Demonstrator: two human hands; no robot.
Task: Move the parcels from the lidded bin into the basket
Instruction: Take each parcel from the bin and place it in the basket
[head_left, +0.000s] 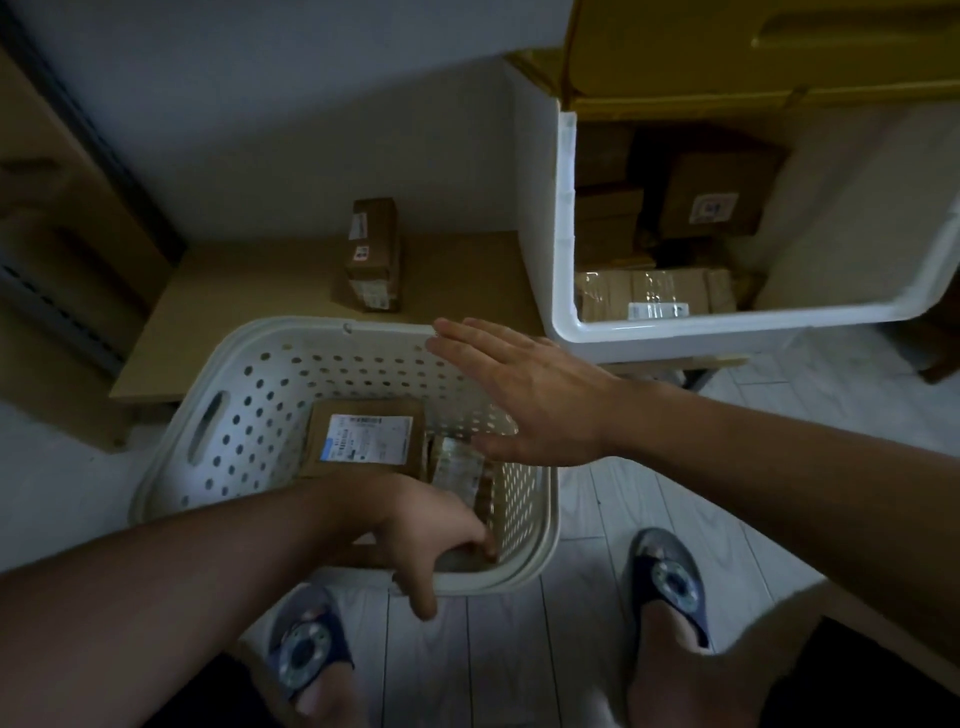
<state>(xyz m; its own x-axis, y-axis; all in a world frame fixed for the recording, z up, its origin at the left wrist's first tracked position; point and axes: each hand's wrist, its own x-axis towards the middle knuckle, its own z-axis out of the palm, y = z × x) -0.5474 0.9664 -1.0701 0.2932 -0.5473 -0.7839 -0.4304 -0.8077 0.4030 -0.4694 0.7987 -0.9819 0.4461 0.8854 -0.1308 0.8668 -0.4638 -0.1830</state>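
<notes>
**Parcels in basket and bin, one hand on the rim**

Floorboards (613, 525) of pale, whitish planks run under everything, and a plain light wall (291, 104) closes the dim corner behind. A low bench (249, 291) of tan board stands against that wall, with flat brown cardboard sheets (62, 218) leaning at the far left.

The off-white perforated plastic basket (249, 395) sits on the floor in front of the bench, its walls dotted with round holes and cut with an oval handle slot. Inside lies a brown cardboard parcel with a white shipping label (363, 439), flat, and beside it a second, narrower taped parcel (460, 470). The left hand (415, 530) has its grip curled over the basket's near rim, fingers inside and thumb pointing down outside. The right hand (524, 395) hovers flat above the basket's right side, fingers straight and together, holding nothing.

The white rectangular bin (566, 218), smooth-walled, stands to the right with its mustard-yellow lid (727, 47) raised. Several brown cardboard parcels (711, 200) remain stacked inside. One tall brown box (371, 254) stands upright on the bench. Two feet in dark blue patterned slippers (670, 582) rest on the floor.
</notes>
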